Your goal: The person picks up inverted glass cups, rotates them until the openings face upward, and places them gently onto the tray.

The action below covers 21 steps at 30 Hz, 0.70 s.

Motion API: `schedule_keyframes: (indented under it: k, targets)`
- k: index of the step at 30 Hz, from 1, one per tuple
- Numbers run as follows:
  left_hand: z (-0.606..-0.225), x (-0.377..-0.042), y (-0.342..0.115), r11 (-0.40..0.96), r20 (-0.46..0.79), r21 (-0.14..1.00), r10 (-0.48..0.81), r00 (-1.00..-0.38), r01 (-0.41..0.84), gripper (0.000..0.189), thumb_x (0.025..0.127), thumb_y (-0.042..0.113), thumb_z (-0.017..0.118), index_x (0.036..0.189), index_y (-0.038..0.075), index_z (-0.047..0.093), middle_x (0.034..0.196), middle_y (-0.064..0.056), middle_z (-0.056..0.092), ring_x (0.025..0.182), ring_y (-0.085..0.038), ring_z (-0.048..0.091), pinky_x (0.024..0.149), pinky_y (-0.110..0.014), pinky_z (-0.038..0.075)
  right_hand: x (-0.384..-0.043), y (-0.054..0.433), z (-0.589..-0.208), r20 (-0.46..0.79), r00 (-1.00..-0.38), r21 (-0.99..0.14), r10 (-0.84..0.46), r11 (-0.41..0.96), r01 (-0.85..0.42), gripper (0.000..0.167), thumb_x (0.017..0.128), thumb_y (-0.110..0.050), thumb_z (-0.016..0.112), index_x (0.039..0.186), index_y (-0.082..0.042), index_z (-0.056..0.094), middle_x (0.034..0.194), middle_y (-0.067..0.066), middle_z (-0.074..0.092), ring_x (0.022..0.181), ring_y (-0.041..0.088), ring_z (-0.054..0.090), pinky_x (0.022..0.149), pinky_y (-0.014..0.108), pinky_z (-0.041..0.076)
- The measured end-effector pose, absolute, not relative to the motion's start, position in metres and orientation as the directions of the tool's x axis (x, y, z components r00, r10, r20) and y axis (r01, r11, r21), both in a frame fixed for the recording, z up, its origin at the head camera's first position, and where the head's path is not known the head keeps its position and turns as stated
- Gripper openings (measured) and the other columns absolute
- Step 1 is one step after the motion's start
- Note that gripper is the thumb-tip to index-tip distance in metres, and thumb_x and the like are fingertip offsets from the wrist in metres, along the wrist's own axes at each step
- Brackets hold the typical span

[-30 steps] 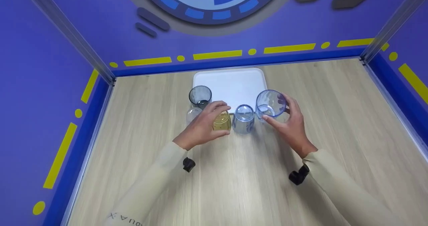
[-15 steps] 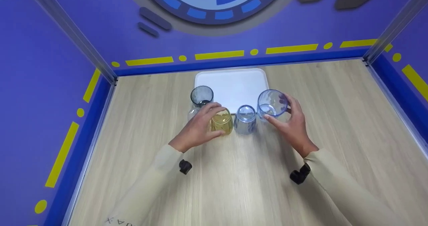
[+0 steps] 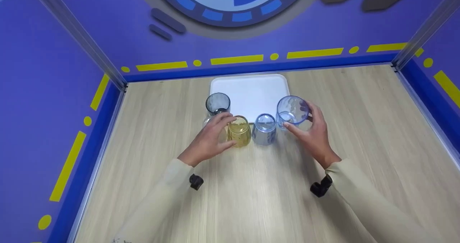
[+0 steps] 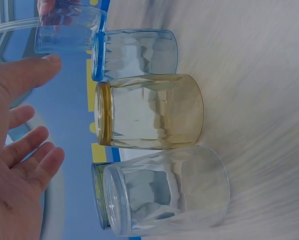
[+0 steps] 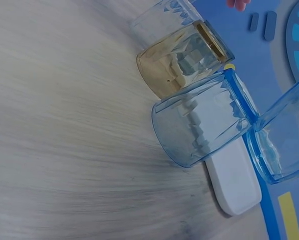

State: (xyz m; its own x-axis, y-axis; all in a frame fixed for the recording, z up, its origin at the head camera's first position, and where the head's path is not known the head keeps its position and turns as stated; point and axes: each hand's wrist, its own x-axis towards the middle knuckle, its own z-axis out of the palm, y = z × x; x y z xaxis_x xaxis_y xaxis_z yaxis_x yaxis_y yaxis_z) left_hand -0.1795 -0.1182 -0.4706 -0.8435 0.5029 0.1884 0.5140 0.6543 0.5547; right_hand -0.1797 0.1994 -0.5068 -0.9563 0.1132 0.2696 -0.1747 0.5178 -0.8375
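Observation:
My right hand (image 3: 316,135) grips a light blue glass (image 3: 293,110) by its side, rim up, above the front right corner of the white tray. To its left, a second blue glass (image 3: 265,133) stands upside down on the table. Beside that is an upside-down yellow glass (image 3: 240,133). My left hand (image 3: 206,140) is at the yellow glass's left, thumb and fingers apart; the left wrist view shows its palm holding nothing. An inverted clear glass (image 4: 174,195), mostly hidden by this hand in the head view, stands there. Behind it is a dark grey glass (image 3: 218,102), wide rim up.
The white tray (image 3: 251,88) lies behind the glasses, near the back wall. Blue printed panels (image 3: 172,49) enclose the wooden table (image 3: 244,200) at the back and both sides. Bare wood extends in front of the glasses.
My left hand has loosened from around the yellow glass and drawn back to the left. The yellow glass stays in place. My right hand keeps its grip on the blue glass, almost still.

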Motion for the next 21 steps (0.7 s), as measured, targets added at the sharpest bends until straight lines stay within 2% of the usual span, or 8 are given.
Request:
schedule_keyframes:
  k: [8, 18, 21]
  targets:
    - [-0.475, -0.180, -0.123, 0.642, 0.215, 0.567, 0.489, -0.845, 0.516, 0.063, 0.081, 0.022, 0.079, 0.136, 0.011, 0.051, 0.140, -0.004, 0.046, 0.132, -0.021, 0.045, 0.107, -0.040, 0.043, -0.181, 0.200, -0.506, 0.263, -0.957, -0.847, 0.123, 0.503, -0.168, 0.087, 0.078, -0.038, 0.080, 0.147, -0.010, 0.034, 0.144, 0.010, 0.043, 0.131, 0.026, 0.043, 0.109, 0.050, 0.038]
    - [-0.477, -0.179, -0.129, 0.646, 0.211, 0.579, 0.471, -0.857, 0.498, 0.061, 0.083, 0.021, 0.077, 0.137, 0.013, 0.050, 0.141, -0.003, 0.045, 0.132, -0.020, 0.045, 0.107, -0.040, 0.043, -0.184, 0.197, -0.506, 0.201, -0.967, -0.868, 0.158, 0.486, -0.101, 0.092, 0.077, -0.047, 0.078, 0.149, -0.014, 0.031, 0.147, 0.008, 0.040, 0.134, 0.024, 0.041, 0.111, 0.048, 0.036]
    - [-0.477, -0.179, -0.130, 0.663, 0.202, 0.570, 0.459, -0.865, 0.485, 0.061, 0.083, 0.022, 0.076, 0.138, 0.013, 0.050, 0.142, -0.004, 0.045, 0.133, -0.021, 0.044, 0.107, -0.040, 0.043, -0.185, 0.198, -0.506, 0.217, -0.963, -0.871, 0.162, 0.477, -0.116, 0.090, 0.077, -0.043, 0.079, 0.148, -0.012, 0.032, 0.145, 0.009, 0.041, 0.132, 0.024, 0.042, 0.111, 0.046, 0.037]
